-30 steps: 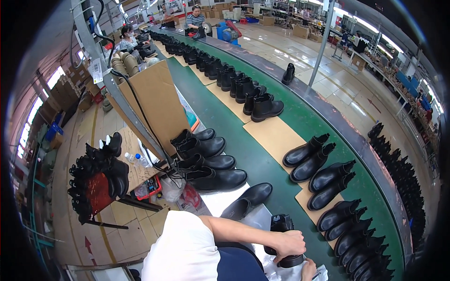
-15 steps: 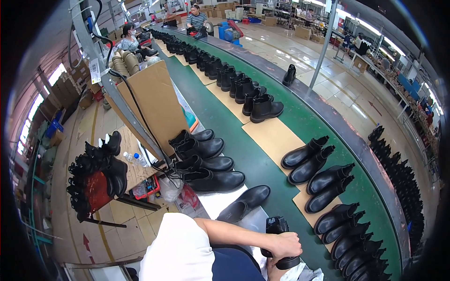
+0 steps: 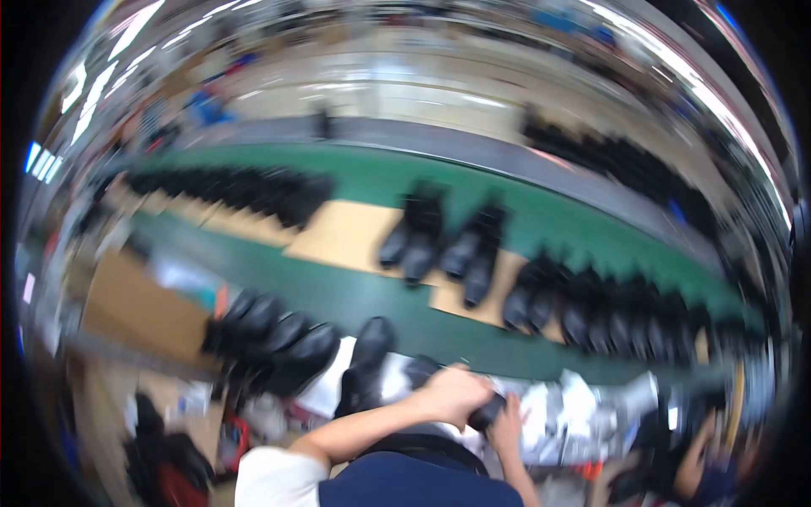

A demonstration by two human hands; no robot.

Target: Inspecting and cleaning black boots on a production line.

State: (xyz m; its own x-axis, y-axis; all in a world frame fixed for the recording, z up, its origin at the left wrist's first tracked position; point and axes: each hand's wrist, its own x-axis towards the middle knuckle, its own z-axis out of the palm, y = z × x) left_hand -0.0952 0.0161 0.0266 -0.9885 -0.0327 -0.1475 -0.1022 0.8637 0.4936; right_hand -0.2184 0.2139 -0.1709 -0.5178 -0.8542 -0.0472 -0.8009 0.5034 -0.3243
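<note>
1. You are gripping a black boot (image 3: 486, 411) with both hands low in the head view; the frame is motion-blurred, so detail is limited.
2. Your left hand (image 3: 452, 395) is lying on top of it, fingers curled over and closed on it; your right hand (image 3: 509, 425) is touching its right end from below, but I cannot tell how far those fingers are closing.
3. The boot's long axis is running roughly left-right, its dark end poking out between the two hands.
4. Another black boot (image 3: 365, 365) is standing just left, on white paper (image 3: 325, 384).
5. On the green conveyor (image 3: 363, 173) beyond, pairs of boots are sitting on tan boards (image 3: 342, 237); no container is discernible.
</note>
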